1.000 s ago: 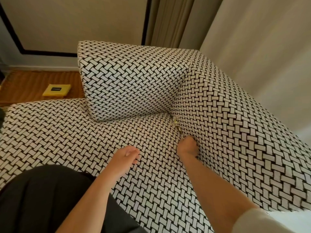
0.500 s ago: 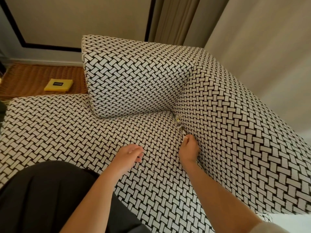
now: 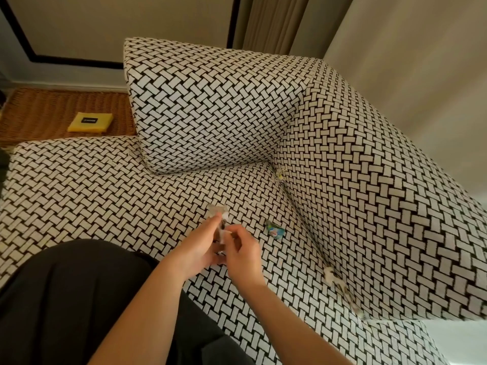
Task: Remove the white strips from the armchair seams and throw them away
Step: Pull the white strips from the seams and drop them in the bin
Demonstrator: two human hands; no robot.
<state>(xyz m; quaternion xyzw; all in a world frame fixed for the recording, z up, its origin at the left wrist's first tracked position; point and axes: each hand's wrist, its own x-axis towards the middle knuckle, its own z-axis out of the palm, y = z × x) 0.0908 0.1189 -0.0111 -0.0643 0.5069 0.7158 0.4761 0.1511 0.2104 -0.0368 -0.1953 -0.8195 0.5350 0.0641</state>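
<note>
Both your hands, left hand (image 3: 196,245) and right hand (image 3: 243,252), pinch one white strip (image 3: 222,225) together, likely bunching it for disposal; more at 4 o'clock.

A black-and-white basketweave pattern was shown on the armchair (image 3: 216,106); a yellow pad (image 3: 90,123) at ten o'clock, a white strip (image 3: 332,279) at four o'clock, a blue-green scrap (image 3: 274,229) centrally.
</note>
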